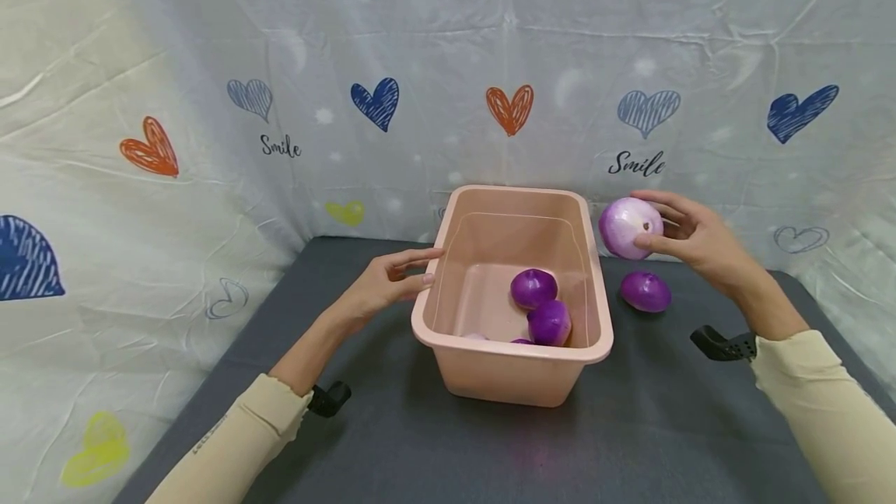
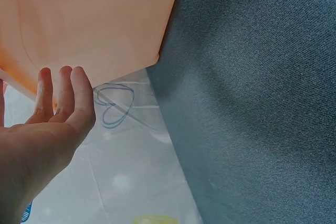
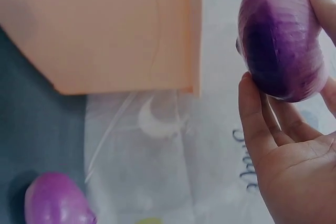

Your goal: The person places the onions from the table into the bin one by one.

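Observation:
My right hand (image 1: 689, 236) pinches a pale purple-and-white onion (image 1: 626, 225) between thumb and fingers, above and right of a pink plastic bin (image 1: 514, 370). In the right wrist view the held onion (image 3: 283, 38) shows a darker purple side. On the table below it lies another purple onion (image 1: 645, 292). Two purple onions, one farther back (image 1: 533, 288) and one nearer (image 1: 549, 323), rest inside the bin; more are partly hidden by its front rim. My left hand (image 1: 381, 282) touches the bin's left side near the rim, its fingers (image 2: 65, 90) nearly straight along the outer wall.
A dark grey cloth-covered table (image 1: 490, 453) lies under the bin. Behind it and at the sides hangs a pale sheet (image 1: 434, 14) printed with hearts and the word Smile. Black straps with small devices are on both wrists.

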